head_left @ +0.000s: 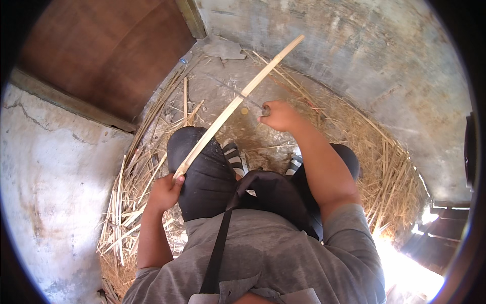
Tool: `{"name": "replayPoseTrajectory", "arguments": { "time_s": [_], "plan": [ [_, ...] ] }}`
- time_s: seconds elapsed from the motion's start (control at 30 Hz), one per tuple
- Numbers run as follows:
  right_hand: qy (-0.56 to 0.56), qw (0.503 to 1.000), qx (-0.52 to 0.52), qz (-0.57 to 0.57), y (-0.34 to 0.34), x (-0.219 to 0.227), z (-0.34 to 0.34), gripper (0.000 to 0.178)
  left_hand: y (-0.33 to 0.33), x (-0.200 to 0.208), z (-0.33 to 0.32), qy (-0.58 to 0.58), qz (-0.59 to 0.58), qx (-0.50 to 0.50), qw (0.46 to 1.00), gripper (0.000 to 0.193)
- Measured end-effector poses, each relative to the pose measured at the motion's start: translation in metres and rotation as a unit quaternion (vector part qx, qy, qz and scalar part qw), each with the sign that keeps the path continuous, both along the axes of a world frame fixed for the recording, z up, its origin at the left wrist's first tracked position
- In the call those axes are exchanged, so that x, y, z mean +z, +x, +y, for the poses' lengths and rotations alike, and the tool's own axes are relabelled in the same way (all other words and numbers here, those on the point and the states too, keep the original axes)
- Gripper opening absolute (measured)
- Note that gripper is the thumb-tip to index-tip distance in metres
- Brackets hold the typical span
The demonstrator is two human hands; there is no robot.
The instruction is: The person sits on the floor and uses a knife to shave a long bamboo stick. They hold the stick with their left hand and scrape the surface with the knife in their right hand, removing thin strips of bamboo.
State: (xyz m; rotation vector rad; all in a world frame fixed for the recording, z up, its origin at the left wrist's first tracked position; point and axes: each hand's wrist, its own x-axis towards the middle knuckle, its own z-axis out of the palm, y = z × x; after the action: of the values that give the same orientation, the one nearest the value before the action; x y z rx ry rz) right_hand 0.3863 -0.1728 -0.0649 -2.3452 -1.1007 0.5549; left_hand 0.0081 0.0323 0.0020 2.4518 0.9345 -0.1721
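A long pale bamboo strip (223, 117) slants up and to the right from beside my left knee. My left hand (166, 192) is closed round its near end, thumb along the top. In front of my right knee, my right hand (280, 116) grips a knife (257, 105) by its handle. The thin dark blade crosses the strip around its middle and points to the far left. Whether the blade touches the strip I cannot tell.
Bamboo strips and shavings (377, 162) are heaped along the right wall (344, 50). More loose strips (121, 213) lie at the left, beside a whitish wall (55, 167). A brown panel (101, 55) stands at the far left. My sandalled feet (234, 158) rest on the floor.
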Motion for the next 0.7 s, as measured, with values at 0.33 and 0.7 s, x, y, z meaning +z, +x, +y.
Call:
{"name": "replayPoseTrajectory", "arguments": {
  "time_s": [0.33,0.7],
  "plan": [
    [0.032,0.995,0.091,0.007,-0.013,0.012,0.008,0.046,-0.005,-0.004,0.001,0.02,0.004,-0.007,1.0,0.06],
    [-0.013,0.993,0.117,-0.021,-0.038,0.022,0.014,0.045,-0.003,-0.002,-0.002,0.019,0.002,0.01,1.0,0.056]
  ]
}}
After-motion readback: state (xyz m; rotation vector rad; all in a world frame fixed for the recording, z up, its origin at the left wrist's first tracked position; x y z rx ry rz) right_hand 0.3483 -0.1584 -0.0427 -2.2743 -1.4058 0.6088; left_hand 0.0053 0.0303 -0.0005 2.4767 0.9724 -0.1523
